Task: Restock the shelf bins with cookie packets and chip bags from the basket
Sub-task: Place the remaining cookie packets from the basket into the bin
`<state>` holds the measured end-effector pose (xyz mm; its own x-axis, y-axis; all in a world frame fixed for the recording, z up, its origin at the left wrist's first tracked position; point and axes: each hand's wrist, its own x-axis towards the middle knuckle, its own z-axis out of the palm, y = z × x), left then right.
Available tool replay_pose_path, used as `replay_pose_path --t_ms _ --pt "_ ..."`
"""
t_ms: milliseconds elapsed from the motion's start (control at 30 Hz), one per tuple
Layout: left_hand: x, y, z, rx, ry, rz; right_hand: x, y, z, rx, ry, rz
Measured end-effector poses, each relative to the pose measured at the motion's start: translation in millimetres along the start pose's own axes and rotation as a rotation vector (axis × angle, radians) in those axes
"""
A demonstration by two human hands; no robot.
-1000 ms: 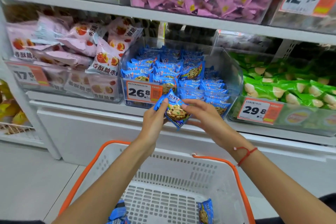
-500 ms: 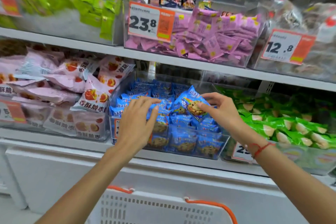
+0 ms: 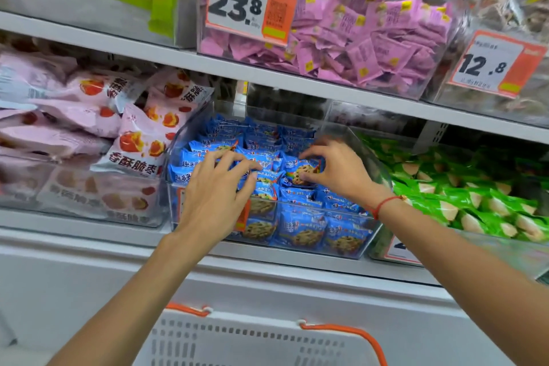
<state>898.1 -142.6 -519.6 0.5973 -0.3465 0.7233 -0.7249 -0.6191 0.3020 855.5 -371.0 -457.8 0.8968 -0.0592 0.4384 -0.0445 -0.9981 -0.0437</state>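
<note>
Now my right hand (image 3: 338,169) has lowered the cookie packet (image 3: 303,171) onto the pile in the clear bin (image 3: 350,246), fingers still pinching it. My left hand (image 3: 217,190) lies spread on packets beside it, so release comes next.

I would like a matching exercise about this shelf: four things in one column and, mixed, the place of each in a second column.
Things:
1. blue cookie packets
2. purple packets
3. green packets
4. pink bags

Places:
A. upper shelf, in the bin with the 23.8 price tag
B. lower shelf, left bin
C. lower shelf, middle bin, under both hands
D. lower shelf, right bin

Pairs: 1-C, 2-A, 3-D, 4-B
</note>
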Motion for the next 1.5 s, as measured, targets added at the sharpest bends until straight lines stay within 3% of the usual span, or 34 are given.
replay_pose_path --t_ms 100,267,533,800,900,1033,1133,1267,1367,1500 --pt "-1.1 0.1 1.4 0.010 0.012 -0.003 5.1 -6.4 -7.0 -0.157 -0.051 -0.070" --pt "-1.5 0.9 2.5 0.018 0.028 -0.009 17.3 -5.9 -10.1 0.058 -0.116 -0.030" --pt "-1.4 2.2 4.6 0.041 0.066 0.008 2.0 -1.9 24.1 0.213 0.067 0.035" --pt "-0.2 -0.1 1.8 0.029 0.011 0.053 -5.6 -8.7 10.0 0.158 -0.193 0.040" --pt "-1.3 0.4 -6.3 -0.076 -0.004 0.071 -36.8 -10.9 -3.3 0.157 -0.050 0.001" --pt "-28.6 17.0 -15.0 -0.091 0.205 0.179 -96.3 -20.6 -18.5 0.269 0.227 -0.082" --pt "-73.9 36.3 -3.4 -0.197 0.242 0.180 -150.5 -31.9 -9.2 0.383 0.316 -0.021" --pt "-147.7 54.9 41.5 -0.358 0.077 -0.040 -223.2 -35.9 42.9 0.476 0.171 0.266" --pt "-208.4 67.7 80.1 -0.479 -0.117 -0.387 -268.6 -34.8 100.3 0.500 -0.028 0.560" --pt "-283.0 77.4 121.4 -0.493 -0.508 -0.729 -318.2 -31.2 160.9 0.413 -0.441 0.685"
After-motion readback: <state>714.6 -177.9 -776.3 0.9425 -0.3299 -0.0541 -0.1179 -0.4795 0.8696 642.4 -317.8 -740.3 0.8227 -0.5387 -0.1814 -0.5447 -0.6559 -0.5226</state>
